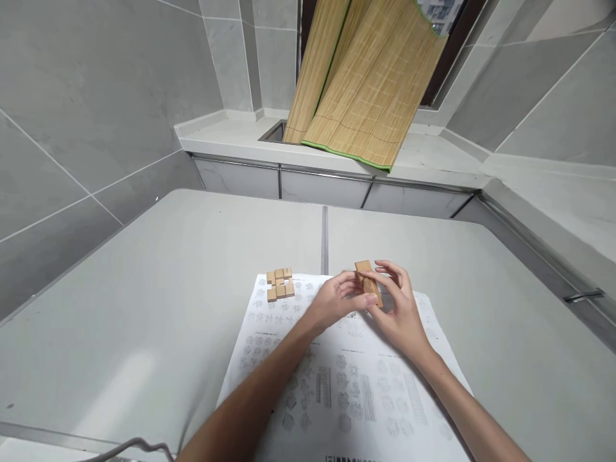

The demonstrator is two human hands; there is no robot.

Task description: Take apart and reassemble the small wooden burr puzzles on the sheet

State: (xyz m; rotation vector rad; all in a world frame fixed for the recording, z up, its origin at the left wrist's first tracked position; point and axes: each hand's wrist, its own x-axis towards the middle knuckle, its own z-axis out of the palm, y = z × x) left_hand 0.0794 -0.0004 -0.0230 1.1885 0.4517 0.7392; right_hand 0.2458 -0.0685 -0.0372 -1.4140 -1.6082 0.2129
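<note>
Between my two hands is a small group of wooden puzzle pieces (364,265), held above a printed sheet (346,359). My left hand (339,298) grips it from the left, its thumb pressed on the lower part. From the right, my right hand (397,308) closes on the same wood with thumb and fingertips; its other fingers are lifted and curled. Fingers cover part of the wood, so I cannot tell how many pieces are there. More notched wooden pieces (280,292) lie on the sheet's upper left corner, apart from my hands.
The sheet, covered in small diagrams, lies on a pale folding table (183,276) with a centre seam (325,237). Behind the table runs a white counter (231,138) with a sink edge (272,131) and a hanging bamboo mat (370,83). A cable (139,443) crosses the lower left.
</note>
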